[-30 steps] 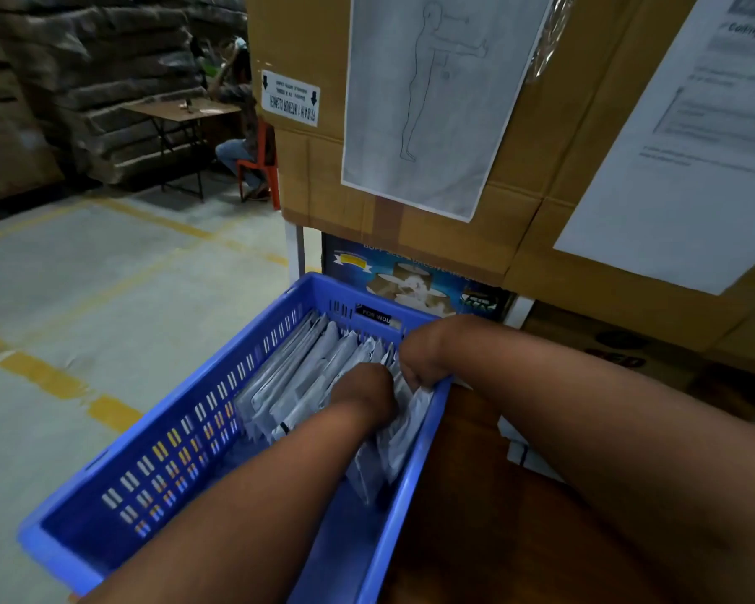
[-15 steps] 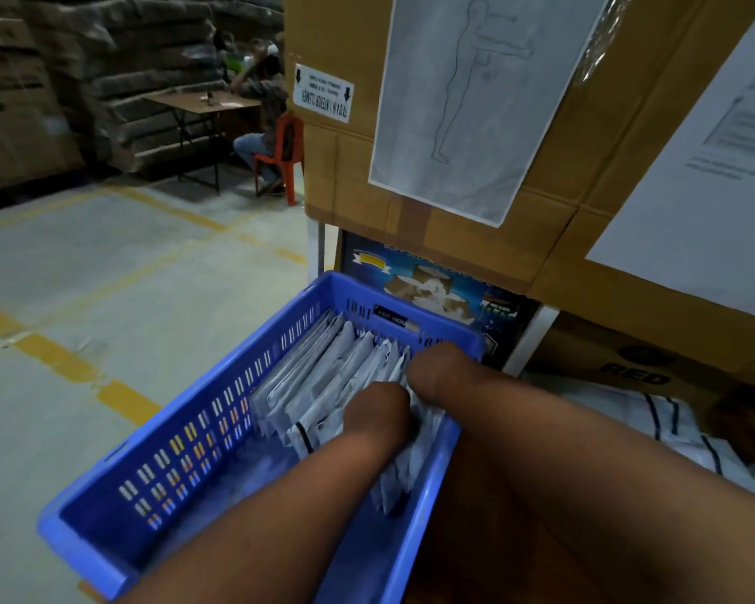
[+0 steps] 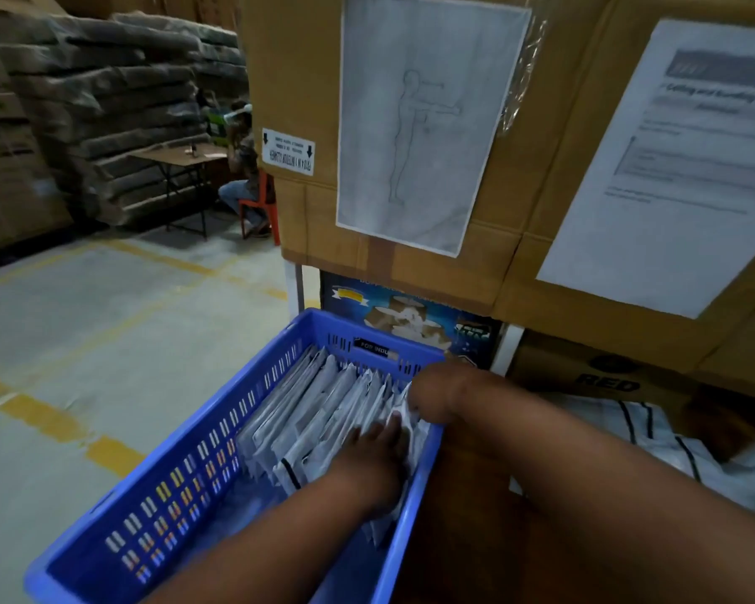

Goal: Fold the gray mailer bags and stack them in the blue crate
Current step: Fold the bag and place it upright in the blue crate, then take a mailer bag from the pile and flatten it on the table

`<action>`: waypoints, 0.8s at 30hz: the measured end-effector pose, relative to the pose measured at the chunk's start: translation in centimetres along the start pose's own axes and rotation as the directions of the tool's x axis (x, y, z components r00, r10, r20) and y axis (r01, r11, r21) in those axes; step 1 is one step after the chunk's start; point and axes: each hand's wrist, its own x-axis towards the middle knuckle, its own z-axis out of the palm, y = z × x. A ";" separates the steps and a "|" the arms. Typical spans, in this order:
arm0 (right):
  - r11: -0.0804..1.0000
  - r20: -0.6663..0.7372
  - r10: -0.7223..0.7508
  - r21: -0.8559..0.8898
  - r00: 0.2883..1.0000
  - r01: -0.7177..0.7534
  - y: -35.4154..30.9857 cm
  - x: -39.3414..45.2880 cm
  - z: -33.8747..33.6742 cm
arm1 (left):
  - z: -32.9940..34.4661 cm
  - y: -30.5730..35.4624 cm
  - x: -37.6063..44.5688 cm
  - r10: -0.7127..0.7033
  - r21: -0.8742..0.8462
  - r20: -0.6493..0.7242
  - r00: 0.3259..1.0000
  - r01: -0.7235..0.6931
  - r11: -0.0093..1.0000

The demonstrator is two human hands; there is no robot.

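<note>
Mailer bags (image 3: 323,411) stand on edge in a row at the blue crate (image 3: 184,486)'s far end, long edges running toward its far wall. Since a second ago the left hand (image 3: 378,455) has opened flat against the nearest bag; the right hand (image 3: 432,394) curls beside it, grip hidden. Likely that bag is seated

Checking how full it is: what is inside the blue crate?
Inside the blue crate, folded gray mailer bags stand on edge in a row at its far end. Both hands, left hand and right hand, press into them, hiding the nearest bags.
</note>
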 end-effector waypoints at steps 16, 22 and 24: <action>0.947 -0.465 0.133 0.319 0.875 0.026 3.5 -12.4 6.3 | -8.3 4.0 -3.5 -0.053 0.077 -0.180 0.982 0.068 0.995; 0.909 -0.534 0.317 0.407 0.784 -0.090 3.7 -21.1 12.6 | -11.2 12.1 -6.0 0.039 0.174 -0.365 0.930 0.027 0.984; 0.881 -0.491 0.362 0.457 0.793 -0.119 3.8 -23.8 15.1 | -9.6 15.5 -6.1 0.097 0.178 -0.363 0.927 -0.033 0.983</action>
